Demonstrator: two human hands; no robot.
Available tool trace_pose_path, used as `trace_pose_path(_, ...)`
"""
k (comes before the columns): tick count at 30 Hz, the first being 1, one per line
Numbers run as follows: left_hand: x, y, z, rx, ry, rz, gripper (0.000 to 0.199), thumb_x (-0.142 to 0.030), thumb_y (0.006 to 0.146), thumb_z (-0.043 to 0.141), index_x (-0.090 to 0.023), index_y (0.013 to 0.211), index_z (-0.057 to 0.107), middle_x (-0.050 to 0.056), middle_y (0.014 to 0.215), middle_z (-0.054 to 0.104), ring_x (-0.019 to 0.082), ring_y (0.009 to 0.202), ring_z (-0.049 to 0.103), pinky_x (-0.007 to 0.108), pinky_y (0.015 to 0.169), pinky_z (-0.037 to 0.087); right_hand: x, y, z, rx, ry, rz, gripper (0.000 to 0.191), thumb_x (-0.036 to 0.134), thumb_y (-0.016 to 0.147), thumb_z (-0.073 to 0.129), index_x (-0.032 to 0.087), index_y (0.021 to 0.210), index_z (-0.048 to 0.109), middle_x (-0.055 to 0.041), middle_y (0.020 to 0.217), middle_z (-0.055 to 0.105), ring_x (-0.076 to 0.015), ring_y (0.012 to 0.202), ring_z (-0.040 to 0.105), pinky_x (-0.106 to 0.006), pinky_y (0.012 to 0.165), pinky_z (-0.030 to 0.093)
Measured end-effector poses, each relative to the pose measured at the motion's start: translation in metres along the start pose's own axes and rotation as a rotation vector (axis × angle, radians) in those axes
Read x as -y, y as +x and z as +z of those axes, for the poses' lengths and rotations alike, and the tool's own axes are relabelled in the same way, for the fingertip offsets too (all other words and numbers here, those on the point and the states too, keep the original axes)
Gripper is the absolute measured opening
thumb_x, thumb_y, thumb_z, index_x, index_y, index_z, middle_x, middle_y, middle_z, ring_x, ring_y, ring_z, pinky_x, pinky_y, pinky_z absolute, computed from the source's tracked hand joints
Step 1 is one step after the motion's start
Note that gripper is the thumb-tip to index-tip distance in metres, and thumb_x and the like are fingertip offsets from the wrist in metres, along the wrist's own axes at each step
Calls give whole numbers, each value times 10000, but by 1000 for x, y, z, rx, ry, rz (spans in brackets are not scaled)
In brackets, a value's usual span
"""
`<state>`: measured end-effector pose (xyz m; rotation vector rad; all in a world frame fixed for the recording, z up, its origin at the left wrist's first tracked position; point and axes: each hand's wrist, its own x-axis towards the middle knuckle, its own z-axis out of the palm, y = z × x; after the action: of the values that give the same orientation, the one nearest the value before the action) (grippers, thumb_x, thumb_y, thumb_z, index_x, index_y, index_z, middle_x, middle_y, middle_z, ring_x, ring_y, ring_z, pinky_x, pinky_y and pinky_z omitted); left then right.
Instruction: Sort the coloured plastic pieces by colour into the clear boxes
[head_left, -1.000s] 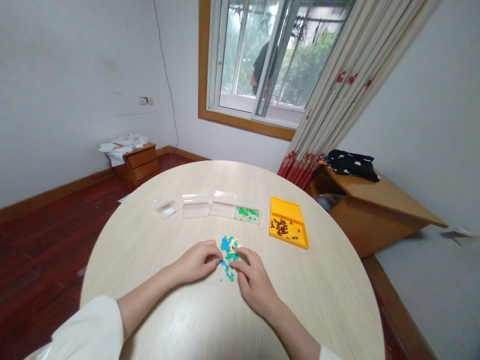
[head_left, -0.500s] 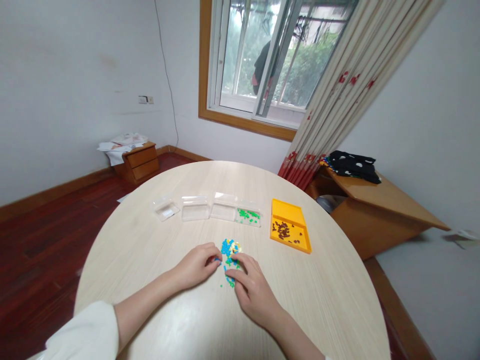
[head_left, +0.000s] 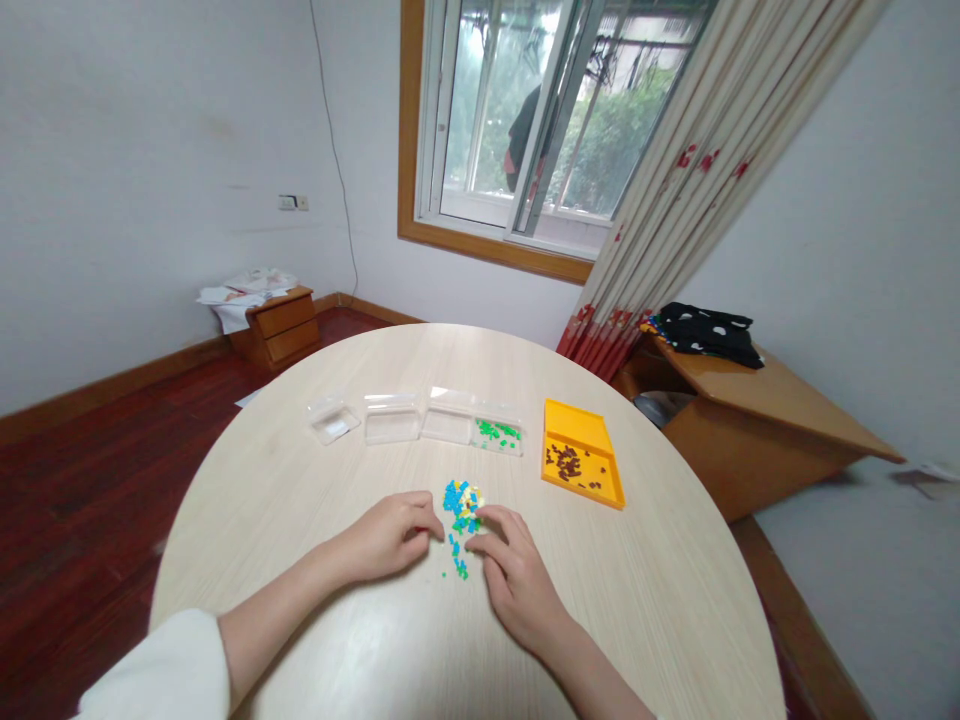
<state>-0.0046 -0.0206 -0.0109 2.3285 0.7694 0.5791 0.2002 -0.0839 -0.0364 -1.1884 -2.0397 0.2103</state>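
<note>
Flanking a loose pile of small pieces (head_left: 455, 497), both hands bear on the near half of the round worktop (head_left: 352, 650).

Left grip (head_left: 394, 535): thumb and forefinger curl toward each other with a narrow gap; whether a piece sits between them cannot be told. Right grip (head_left: 519, 580): the thumb and fingers stand fairly wide apart. Its fingertips lie at the right edge of the pile; contact cannot be confirmed.

The pile lies between the two grips and extends slightly beyond them. Its far part mixes blue, yellow and cream; a thin trail of blue and green pieces (head_left: 455, 548) runs to its near side.

Ahead and to the left of the left grip stands a small clear box (head_left: 322, 432). Straight ahead of that grip is a wider clear box (head_left: 392, 440). Beyond the gap between the grips, a third clear box (head_left: 442, 437) adjoins a fourth clear box (head_left: 496, 451) containing green pieces (head_left: 491, 430). Ahead and to the right of the right grip, an open yellow case (head_left: 577, 425) contains dark brown pieces (head_left: 568, 464).
</note>
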Motion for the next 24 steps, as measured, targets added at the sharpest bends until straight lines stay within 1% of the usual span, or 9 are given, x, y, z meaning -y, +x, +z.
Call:
trace_pose_path(5, 1, -1, -4, 107, 121, 62, 402, -24, 692, 431, -211, 943, 684, 16, 766, 562, 119, 714, 534, 203, 652, 393, -1, 0, -5, -21, 4, -14, 349, -36, 728, 396, 207, 852, 615, -84, 1068, 529, -206, 1049, 476, -409, 869, 451)
trace_pose_path(9, 2, -1, -3, 168, 161, 64, 400, -29, 695, 431, -211, 944, 686, 21, 769, 571, 124, 713, 541, 206, 656, 399, -1, 1, -6, 4, 4, -24, 328, -30, 733, 403, 201, 827, 616, -85, 1060, 536, -207, 1043, 476, -405, 858, 452)
trace_pose_path(14, 3, -1, -2, 158, 160, 38, 410, -36, 697, 423, -213, 967, 675, 26, 808, 592, 131, 747, 555, 210, 675, 408, -2, 1, -5, 15, -6, -24, 340, -39, 711, 403, 202, 815, 620, -81, 1047, 549, -206, 1028, 488, -404, 848, 452)
trace_pose_path(19, 5, -1, 0, 110, 150, -1, 383, -47, 720, 410, -200, 955, 670, 32, 835, 617, 137, 773, 566, 218, 696, 416, -3, 1, -6, 8, -31, -21, 344, -40, 710, 404, 206, 819, 619, -78, 1028, 558, -209, 999, 502, -411, 827, 458)
trace_pose_path(24, 5, 0, 2, 71, 192, -54, 394, -75, 758, 396, -208, 1026, 653, 42, 834, 626, 153, 774, 574, 234, 694, 415, -4, 0, -5, 3, -56, -12, 388, -35, 714, 406, 217, 904, 632, -85, 1043, 557, -215, 1004, 502, -425, 832, 462)
